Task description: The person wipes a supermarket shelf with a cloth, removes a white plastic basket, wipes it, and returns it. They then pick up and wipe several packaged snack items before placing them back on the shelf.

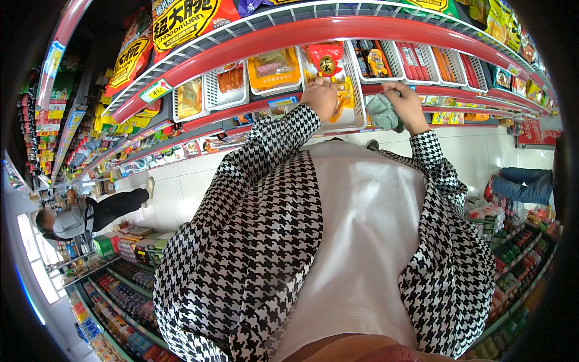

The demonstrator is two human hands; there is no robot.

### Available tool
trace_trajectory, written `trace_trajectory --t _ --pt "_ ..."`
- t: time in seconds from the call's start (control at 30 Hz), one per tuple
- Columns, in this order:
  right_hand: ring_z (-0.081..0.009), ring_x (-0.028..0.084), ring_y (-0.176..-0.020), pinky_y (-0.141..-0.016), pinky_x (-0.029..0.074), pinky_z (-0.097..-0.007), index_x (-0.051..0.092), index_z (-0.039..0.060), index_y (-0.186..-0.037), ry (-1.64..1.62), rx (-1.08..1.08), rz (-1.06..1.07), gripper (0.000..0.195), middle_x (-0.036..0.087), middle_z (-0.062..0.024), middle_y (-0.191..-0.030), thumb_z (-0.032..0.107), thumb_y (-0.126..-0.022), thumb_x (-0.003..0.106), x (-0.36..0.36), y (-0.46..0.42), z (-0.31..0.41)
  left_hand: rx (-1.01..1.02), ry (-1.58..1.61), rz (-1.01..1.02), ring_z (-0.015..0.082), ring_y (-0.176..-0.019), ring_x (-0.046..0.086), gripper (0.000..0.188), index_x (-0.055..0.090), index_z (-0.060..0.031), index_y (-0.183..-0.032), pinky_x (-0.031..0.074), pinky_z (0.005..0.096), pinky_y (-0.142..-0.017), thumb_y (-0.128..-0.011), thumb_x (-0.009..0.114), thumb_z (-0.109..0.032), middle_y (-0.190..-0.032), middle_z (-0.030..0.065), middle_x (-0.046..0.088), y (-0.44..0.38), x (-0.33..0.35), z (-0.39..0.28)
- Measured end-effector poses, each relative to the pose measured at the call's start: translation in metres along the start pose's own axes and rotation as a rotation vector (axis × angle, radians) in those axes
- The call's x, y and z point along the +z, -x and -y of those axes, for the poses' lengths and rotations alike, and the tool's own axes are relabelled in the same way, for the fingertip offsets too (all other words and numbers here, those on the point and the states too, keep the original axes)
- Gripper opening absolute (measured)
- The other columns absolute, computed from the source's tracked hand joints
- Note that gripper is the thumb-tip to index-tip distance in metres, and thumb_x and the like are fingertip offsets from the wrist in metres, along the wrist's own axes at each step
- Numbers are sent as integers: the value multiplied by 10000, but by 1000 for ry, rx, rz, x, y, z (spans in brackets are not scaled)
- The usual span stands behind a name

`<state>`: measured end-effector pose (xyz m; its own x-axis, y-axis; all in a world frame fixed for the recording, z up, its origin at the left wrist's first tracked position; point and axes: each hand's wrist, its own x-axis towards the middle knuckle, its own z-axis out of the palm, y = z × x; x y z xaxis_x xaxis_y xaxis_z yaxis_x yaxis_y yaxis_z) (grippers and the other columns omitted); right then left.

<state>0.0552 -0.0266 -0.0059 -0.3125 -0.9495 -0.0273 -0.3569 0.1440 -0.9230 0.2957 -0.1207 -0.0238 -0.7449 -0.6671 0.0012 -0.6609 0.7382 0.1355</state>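
At a store shelf, my left hand (320, 98) reaches into a white plastic basket (358, 106) that juts out past the shelf edge. Its fingertips are at the packets there; whether they grip one is hidden. A red packet with a gold emblem (326, 63) lies towards the back of this basket, and yellow packets (344, 97) lie to the right of the hand. My right hand (405, 105) pinches a crumpled grey-green cloth (383, 111), which hangs just right of the basket.
Neighbouring white baskets hold a yellow food packet (274, 68), sausages (230, 80) and red stick packets (411, 61). A red-edged wire shelf (316, 28) with large noodle bags (190, 22) runs above. Another person (90, 217) stands in the aisle at left; someone's jeans-clad legs (520, 185) show at right.
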Motion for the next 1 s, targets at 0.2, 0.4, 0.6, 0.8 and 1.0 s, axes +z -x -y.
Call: trace_trajectory --t 0.2,0.4,0.6,0.8,1.0 --pt "-101 609 -910 -829 473 -240 656 -18 -1082 -57 82 119 241 681 -53 -989 151 -916 612 5 15 -20 27 12 -49 279 -1035 565 292 583 0 -1041 449 386 -921 -766 588 -96 -986 140 664 -1 5 4" --pt "-126 624 -912 -827 482 -262 675 18 -1070 -58 98 94 253 689 -65 -992 188 -892 618 12 24 -34 22 -22 -59 270 -1029 570 240 602 -18 -1003 444 376 -928 -779 573 -102 -975 129 670 -3 9 4" --pt "-138 629 -882 -815 486 -268 676 19 -1056 -63 96 93 241 693 -75 -967 182 -889 620 18 29 -31 19 24 -75 266 -1024 573 229 610 -35 -1003 445 381 -920 -792 552 -100 -973 126 670 0 9 2" --pt "-157 641 -863 -805 489 -280 682 25 -1033 12 38 88 223 699 -96 -937 187 -892 622 22 30 -34 25 6 -79 278 -1040 575 247 613 -45 -1040 439 392 -935 -810 546 -104 -979 128 658 3 6 -3" --pt "-157 643 -871 -812 489 -279 684 23 -1033 1 8 67 222 699 -94 -954 184 -894 619 22 29 -30 15 -79 -41 289 -996 595 209 661 -63 -962 438 421 -915 -780 610 -152 -993 136 639 2 1 -3"
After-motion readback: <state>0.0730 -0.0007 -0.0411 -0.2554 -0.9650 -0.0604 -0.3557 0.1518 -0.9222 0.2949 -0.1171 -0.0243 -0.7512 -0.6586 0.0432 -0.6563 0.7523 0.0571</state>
